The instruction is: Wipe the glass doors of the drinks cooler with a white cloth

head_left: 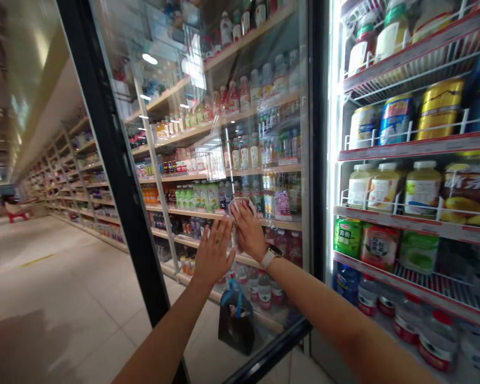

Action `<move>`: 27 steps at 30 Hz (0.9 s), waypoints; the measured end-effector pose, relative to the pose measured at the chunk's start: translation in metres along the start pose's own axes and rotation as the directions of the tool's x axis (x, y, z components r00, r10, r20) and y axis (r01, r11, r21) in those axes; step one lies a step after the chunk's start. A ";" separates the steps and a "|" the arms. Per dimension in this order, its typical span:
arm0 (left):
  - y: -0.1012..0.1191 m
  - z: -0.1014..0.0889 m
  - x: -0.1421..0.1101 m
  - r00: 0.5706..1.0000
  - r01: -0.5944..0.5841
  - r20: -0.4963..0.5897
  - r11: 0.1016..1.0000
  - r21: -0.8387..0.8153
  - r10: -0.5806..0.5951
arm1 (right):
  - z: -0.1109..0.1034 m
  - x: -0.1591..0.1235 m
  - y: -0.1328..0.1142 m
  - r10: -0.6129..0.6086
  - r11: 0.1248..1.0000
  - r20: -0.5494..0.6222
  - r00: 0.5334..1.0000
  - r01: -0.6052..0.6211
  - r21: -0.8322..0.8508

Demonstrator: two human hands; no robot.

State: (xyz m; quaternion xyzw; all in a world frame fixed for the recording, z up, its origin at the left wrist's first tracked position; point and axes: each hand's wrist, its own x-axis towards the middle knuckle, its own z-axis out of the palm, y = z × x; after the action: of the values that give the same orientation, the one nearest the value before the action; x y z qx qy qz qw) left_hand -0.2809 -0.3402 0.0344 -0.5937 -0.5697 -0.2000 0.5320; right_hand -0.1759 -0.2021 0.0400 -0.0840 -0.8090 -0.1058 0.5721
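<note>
White cloth (236, 202) in right hand (248, 228) against glass door (212, 154); left hand (213, 252) outstretched alongside

Both arms are bare and reach forward, the left forearm (170, 325) slanting up and rightward from the bottom edge, the right forearm (320, 301) slanting up and leftward from the lower right, so that they converge. The left hand (214, 253) shows its back, palm turned away, fingers straight and pointing upward, only slightly parted, the thumb standing out toward the other hand. Just beside it and somewhat higher, the right hand (248, 226) also faces palm away, fingers extended with a slight bend and angled up and leftward.
</note>
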 end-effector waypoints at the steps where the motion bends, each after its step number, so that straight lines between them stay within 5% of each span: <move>1: -0.006 -0.008 0.000 0.997 0.083 -0.006 0.996 0.017 -0.083 | 0.001 0.001 -0.004 0.000 1.000 -0.006 1.000 0.000 0.006; 3: -0.017 -0.023 -0.002 0.983 0.183 -0.009 0.982 0.055 -0.182 | 0.005 -0.010 -0.011 -0.015 1.000 0.006 1.000 0.015 0.010; 7: -0.029 -0.041 -0.014 0.992 0.109 0.058 0.989 0.101 -0.115 | 0.017 -0.068 -0.027 -0.168 0.986 0.096 0.981 0.167 0.014; 11: -0.023 -0.046 -0.021 0.990 0.094 0.093 0.986 0.135 -0.107 | 0.023 -0.130 -0.041 -0.394 0.918 0.177 0.902 0.377 0.123; 14: -0.017 -0.050 -0.020 0.989 0.094 0.096 0.985 0.145 -0.109 | 0.020 -0.142 -0.041 -0.462 0.886 0.225 0.858 0.434 0.163; 18: -0.015 -0.053 -0.019 0.989 0.086 0.105 0.985 0.151 -0.103 | 0.006 -0.097 -0.026 -0.474 0.880 0.221 0.852 0.453 0.144; 24: -0.017 -0.053 -0.020 0.988 0.080 0.118 0.985 0.150 -0.098 | -0.021 0.022 -0.016 -0.219 0.975 0.075 0.973 0.216 0.043; 27: -0.018 -0.052 -0.021 0.987 0.085 0.121 0.985 0.150 -0.103 | -0.020 0.038 -0.025 -0.146 0.988 -0.013 0.989 0.147 0.044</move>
State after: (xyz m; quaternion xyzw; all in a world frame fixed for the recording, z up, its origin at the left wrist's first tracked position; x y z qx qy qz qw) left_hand -0.2838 -0.3981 0.0427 -0.5377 -0.6432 -0.1444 0.5256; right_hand -0.1768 -0.2311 0.0805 -0.0109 -0.8123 -0.1297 0.5685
